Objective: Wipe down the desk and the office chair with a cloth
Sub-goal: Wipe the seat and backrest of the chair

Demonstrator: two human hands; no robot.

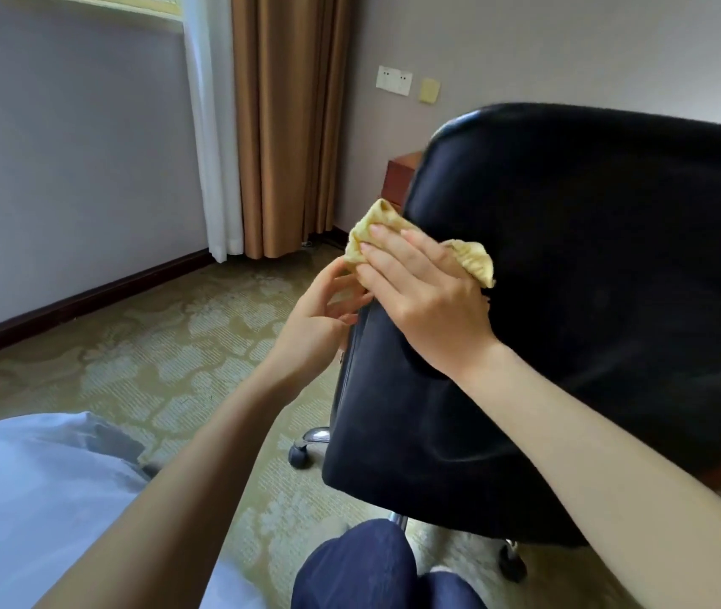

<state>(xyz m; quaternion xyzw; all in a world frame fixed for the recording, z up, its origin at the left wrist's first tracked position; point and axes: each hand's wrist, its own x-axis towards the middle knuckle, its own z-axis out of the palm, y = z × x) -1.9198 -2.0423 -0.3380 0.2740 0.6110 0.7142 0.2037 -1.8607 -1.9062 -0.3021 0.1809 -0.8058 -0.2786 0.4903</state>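
Room: patterned carpet [152,345], a brown curtain [288,125] and wall sockets [394,80] are seen.
Chair: the black office chair [591,279] is viewed from behind, with a caster [299,454] below.
Cloth: the yellow cloth [372,230] is pressed against the backrest's left edge.
Right hand: the right hand [424,292] is laid over the cloth, fingers extended.
Left hand: the left hand [323,314] is held just below the cloth, fingers loosely bent; whether anything is gripped cannot be told.

right hand [427,292] presses yellow cloth [376,232] on black chair back [591,265]; left hand [319,314] beside.
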